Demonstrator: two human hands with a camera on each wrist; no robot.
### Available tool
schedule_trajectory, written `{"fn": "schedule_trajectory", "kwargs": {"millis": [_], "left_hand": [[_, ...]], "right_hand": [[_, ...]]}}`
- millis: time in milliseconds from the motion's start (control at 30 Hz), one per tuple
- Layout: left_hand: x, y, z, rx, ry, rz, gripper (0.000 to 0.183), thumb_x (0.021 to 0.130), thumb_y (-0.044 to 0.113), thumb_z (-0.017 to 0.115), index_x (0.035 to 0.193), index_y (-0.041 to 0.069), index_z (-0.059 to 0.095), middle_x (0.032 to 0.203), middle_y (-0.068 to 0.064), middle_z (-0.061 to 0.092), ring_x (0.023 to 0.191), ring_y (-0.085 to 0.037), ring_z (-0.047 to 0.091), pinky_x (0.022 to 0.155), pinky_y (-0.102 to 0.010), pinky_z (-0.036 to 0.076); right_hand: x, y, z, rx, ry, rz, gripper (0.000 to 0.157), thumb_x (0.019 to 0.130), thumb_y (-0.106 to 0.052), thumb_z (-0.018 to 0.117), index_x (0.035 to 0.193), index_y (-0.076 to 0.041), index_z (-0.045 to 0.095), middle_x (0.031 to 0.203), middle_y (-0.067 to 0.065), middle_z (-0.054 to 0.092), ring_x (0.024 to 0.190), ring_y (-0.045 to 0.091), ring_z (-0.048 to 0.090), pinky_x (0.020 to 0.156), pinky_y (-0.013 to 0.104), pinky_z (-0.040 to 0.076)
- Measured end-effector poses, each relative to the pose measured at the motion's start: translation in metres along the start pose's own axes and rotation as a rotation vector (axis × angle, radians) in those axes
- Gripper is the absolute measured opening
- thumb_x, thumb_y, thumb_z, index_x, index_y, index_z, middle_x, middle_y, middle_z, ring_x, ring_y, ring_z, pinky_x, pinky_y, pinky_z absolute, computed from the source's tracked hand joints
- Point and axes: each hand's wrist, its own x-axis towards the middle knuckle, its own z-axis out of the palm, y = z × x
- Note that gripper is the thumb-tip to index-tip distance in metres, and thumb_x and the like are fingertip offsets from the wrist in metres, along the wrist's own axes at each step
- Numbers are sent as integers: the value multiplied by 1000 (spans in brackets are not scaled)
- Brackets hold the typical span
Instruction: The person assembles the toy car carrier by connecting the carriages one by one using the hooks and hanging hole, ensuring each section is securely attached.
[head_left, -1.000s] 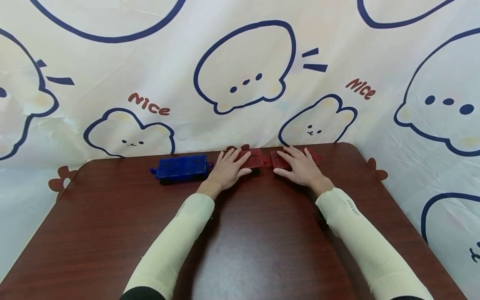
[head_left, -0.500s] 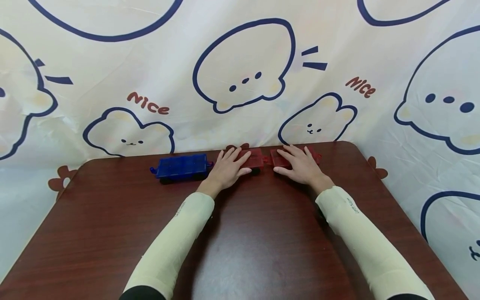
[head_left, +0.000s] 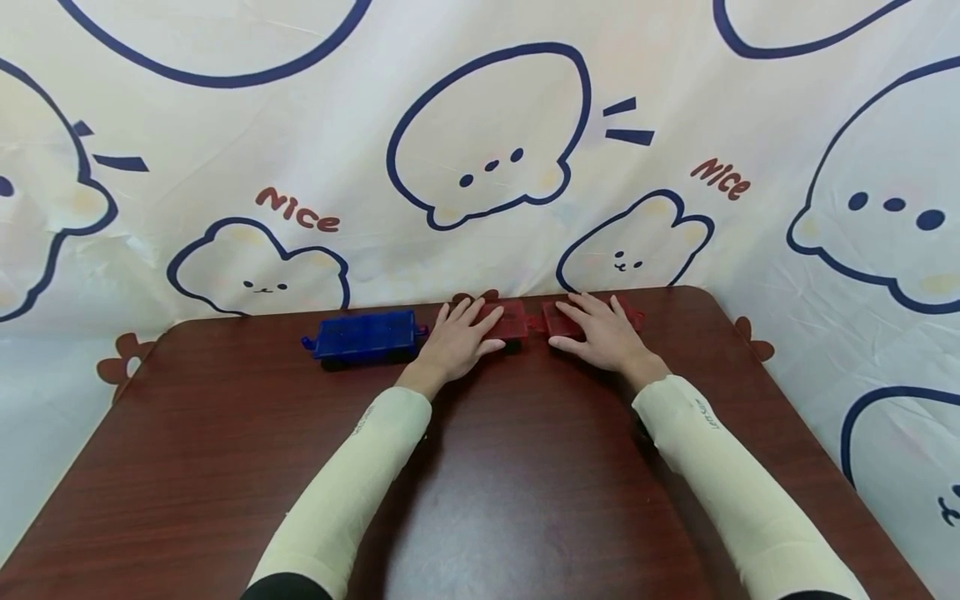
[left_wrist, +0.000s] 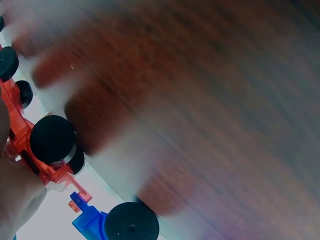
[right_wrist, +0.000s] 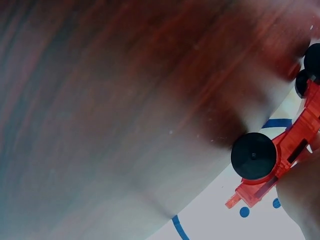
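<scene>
Three toy wagons with black wheels stand in a row near the table's far edge. The blue wagon point(head_left: 366, 335) is at the left, not touched by either hand's fingers. My left hand point(head_left: 452, 342) lies with spread fingers over the middle red wagon point(head_left: 513, 319), covering its left part. My right hand point(head_left: 603, 336) rests the same way on the right red wagon point(head_left: 556, 322). Small hitches sit between the two red wagons. In the left wrist view, the hitches of the middle red wagon point(left_wrist: 20, 125) and blue wagon point(left_wrist: 89, 222) meet; whether they are hooked is unclear.
The dark brown wooden table point(head_left: 510, 500) runs back to a white cloth point(head_left: 480, 258) with cartoon outlines, close behind the wagons. More of this cloth hangs at the left and right sides.
</scene>
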Motion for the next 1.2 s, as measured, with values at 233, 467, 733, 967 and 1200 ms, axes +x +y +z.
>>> {"fn": "schedule_trajectory", "kwargs": {"millis": [233, 467, 733, 967, 1200], "left_hand": [[1, 0, 1, -4, 7, 5, 64, 106, 54, 40, 162, 25, 29, 166, -14, 24, 153, -36, 17, 121, -60, 8], [0, 0, 0, 13, 4, 7, 65, 105, 55, 41, 162, 25, 30, 166, -14, 25, 153, -36, 17, 121, -59, 9], [2, 0, 0, 33, -27, -3, 65, 105, 56, 37, 163, 27, 27, 167, -12, 22, 154, -34, 14, 121, -58, 8], [3, 1, -1, 18, -42, -23, 66, 106, 57, 38, 163, 27, 26, 168, -12, 20, 154, -34, 13, 121, -58, 6], [2, 6, -4, 51, -65, -37, 66, 106, 58, 34, 163, 27, 23, 168, -12, 18, 155, -34, 11, 122, -58, 7]], "right_hand": [[-2, -2, -2, 2, -6, 8, 83, 95, -66, 54, 159, -16, 38, 164, 15, 29, 152, 36, 19, 120, 62, 0], [-2, -3, -1, -4, -4, 8, 82, 95, -65, 55, 158, -16, 38, 164, 15, 30, 152, 36, 20, 120, 62, 0], [0, -2, 0, -10, 0, -1, 85, 95, -69, 52, 158, -15, 38, 164, 15, 28, 152, 36, 18, 120, 62, -1], [0, -2, -1, -10, 1, -3, 86, 94, -70, 52, 158, -15, 38, 164, 14, 28, 152, 36, 18, 120, 62, 0], [-1, -2, -1, -5, 1, -2, 85, 94, -69, 53, 158, -15, 38, 164, 14, 28, 152, 36, 18, 119, 63, 0]]}}
